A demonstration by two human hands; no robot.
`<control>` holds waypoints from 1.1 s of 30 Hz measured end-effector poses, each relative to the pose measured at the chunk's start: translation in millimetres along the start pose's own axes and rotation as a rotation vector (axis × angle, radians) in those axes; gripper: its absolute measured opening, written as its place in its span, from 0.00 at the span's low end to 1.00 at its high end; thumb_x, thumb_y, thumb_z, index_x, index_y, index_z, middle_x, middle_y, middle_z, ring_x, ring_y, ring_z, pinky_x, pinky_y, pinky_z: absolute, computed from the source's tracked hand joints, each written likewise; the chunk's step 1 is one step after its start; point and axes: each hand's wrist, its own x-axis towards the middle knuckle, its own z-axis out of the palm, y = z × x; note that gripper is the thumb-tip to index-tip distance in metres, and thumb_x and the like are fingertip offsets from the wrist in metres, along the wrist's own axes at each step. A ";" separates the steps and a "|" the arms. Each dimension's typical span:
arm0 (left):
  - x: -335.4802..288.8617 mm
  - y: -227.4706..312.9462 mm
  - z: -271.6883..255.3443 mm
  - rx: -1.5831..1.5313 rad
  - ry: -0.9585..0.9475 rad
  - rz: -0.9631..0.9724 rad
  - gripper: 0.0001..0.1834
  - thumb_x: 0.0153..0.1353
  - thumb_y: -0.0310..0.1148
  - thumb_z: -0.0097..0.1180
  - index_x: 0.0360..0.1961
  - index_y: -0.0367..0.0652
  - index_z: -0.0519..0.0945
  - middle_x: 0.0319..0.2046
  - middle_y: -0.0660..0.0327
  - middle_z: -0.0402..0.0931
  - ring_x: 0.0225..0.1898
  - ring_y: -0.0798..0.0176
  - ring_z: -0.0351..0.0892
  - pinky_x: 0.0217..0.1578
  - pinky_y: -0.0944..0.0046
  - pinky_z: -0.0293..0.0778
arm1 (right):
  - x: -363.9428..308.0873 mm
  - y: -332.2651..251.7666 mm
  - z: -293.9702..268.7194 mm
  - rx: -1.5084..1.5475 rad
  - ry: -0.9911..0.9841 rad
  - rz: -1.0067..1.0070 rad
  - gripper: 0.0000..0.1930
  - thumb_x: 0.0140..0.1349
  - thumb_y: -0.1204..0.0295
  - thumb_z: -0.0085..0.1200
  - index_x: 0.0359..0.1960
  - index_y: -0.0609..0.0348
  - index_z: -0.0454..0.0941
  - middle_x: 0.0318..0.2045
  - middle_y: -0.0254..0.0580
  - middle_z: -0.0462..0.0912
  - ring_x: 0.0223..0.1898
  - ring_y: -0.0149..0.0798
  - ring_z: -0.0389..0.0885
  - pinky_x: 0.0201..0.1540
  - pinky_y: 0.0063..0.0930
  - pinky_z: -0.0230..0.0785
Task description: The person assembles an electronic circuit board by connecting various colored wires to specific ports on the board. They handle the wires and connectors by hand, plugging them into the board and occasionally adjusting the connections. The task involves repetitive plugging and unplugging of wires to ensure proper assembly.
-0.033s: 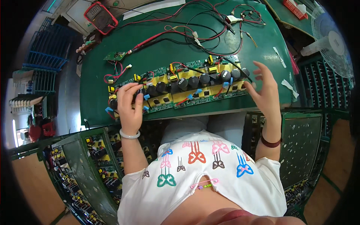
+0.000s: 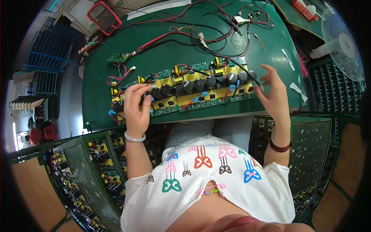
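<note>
A long row of green circuit boards (image 2: 166, 103) with yellow parts, black round capacitors (image 2: 199, 84), short red and black wires and blue wire ends lies across the front of the table. Over its left part my left hand (image 2: 138, 108) rests with bent fingers, the thumb apart from them, beside the capacitors. Nothing shows in its grasp, and it hides part of the boards. My right hand (image 2: 276, 94) is at the right end of the row, fingers and thumb spread, with the thumb close to the end of a black wire (image 2: 251, 77). Whether it touches is unclear.
Behind the boards, red and black test leads (image 2: 154, 40) run over the green table (image 2: 98, 83). A red multimeter (image 2: 103, 17) stands back left, near a small loose board (image 2: 119, 58). White strips (image 2: 288, 58) lie at right, before a fan (image 2: 342, 44). Board-filled racks (image 2: 87, 170) flank me.
My left hand has shifted slightly to the right along the boards. The right hand has barely moved, and the boards lie as before.
</note>
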 end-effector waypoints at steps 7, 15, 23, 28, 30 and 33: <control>33.2 32.1 42.2 -0.097 -0.185 0.221 0.12 0.61 0.22 0.55 0.46 0.38 0.79 0.48 0.51 0.77 0.51 0.48 0.76 0.55 0.54 0.69 | 37.3 3.3 -18.3 0.209 -0.268 -0.094 0.18 0.55 0.83 0.58 0.49 0.60 0.74 0.29 0.40 0.78 0.31 0.33 0.78 0.36 0.28 0.72; 89.2 24.4 92.4 0.055 -0.462 0.378 0.14 0.55 0.25 0.61 0.44 0.43 0.82 0.40 0.58 0.81 0.46 0.52 0.79 0.51 0.53 0.70 | 140.3 -6.8 46.9 0.587 -0.370 -0.463 0.09 0.63 0.77 0.60 0.44 0.62 0.78 0.34 0.32 0.79 0.37 0.24 0.77 0.43 0.19 0.72; 118.9 19.7 101.0 0.116 -0.552 0.374 0.10 0.53 0.26 0.64 0.37 0.37 0.82 0.33 0.58 0.82 0.35 0.56 0.83 0.38 0.58 0.78 | 179.0 49.7 99.3 1.146 -0.353 -0.143 0.06 0.69 0.72 0.55 0.43 0.59 0.78 0.42 0.34 0.83 0.42 0.27 0.80 0.47 0.22 0.71; 118.0 -14.9 88.8 -0.246 -0.225 -0.235 0.22 0.61 0.29 0.63 0.52 0.32 0.71 0.30 0.53 0.80 0.31 0.62 0.86 0.34 0.64 0.80 | 170.8 52.4 107.8 1.239 -0.319 -0.079 0.08 0.68 0.72 0.56 0.45 0.60 0.78 0.42 0.35 0.83 0.40 0.27 0.80 0.46 0.23 0.72; 117.0 -32.2 82.0 0.105 -0.166 -0.312 0.30 0.55 0.33 0.67 0.53 0.31 0.66 0.27 0.53 0.82 0.33 0.48 0.85 0.39 0.56 0.79 | 166.3 47.0 111.1 1.329 -0.334 -0.047 0.08 0.68 0.72 0.56 0.46 0.60 0.78 0.42 0.35 0.83 0.41 0.27 0.80 0.45 0.24 0.72; 119.7 -39.4 88.0 0.379 -0.123 -0.169 0.36 0.53 0.32 0.68 0.56 0.33 0.59 0.39 0.50 0.76 0.47 0.42 0.78 0.48 0.52 0.75 | 161.3 35.9 111.0 1.296 -0.324 -0.048 0.11 0.67 0.73 0.57 0.49 0.60 0.78 0.41 0.33 0.81 0.41 0.27 0.80 0.47 0.25 0.73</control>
